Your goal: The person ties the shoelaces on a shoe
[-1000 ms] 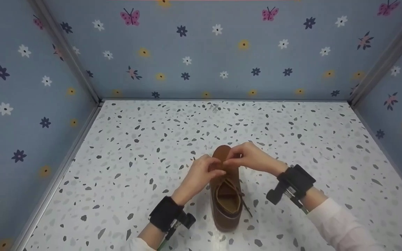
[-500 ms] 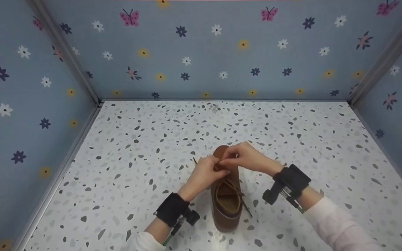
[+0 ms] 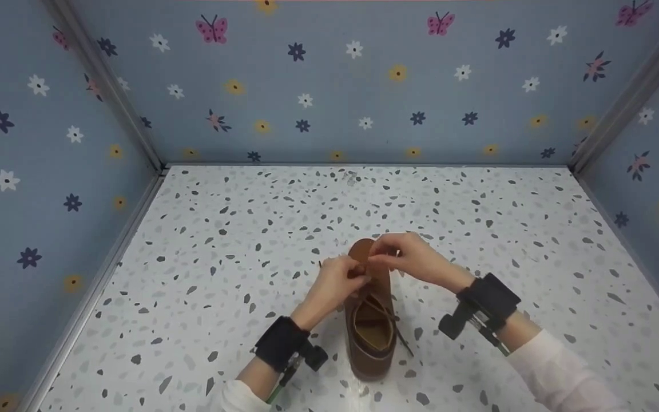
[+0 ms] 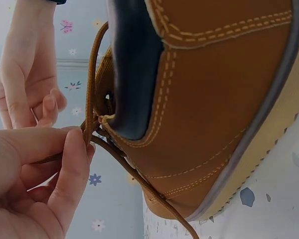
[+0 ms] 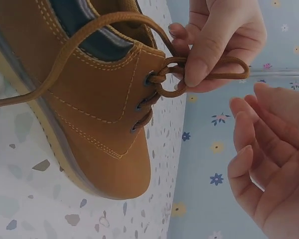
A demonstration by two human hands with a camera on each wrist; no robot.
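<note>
One brown shoe [image 5: 102, 114] on speckled surface [image 3: 203, 263]; left hand [image 3: 332, 283] pinches looped lace [image 5: 229, 76]; right hand [image 3: 415, 258] just beside (fingers loosely bent).

Shoe [image 5: 94, 109] is looked down on toward its toe by the head cam, farther off; left/right sides are shot super close by matching wrist cams, laces [image 4: 92, 69] shared.

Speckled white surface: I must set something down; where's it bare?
Bare: between the brown leather shoe and blue flower-printed back panel; between left hand and matching left panel. Crowded: around the thin brown lace, with the right hand close.
</note>
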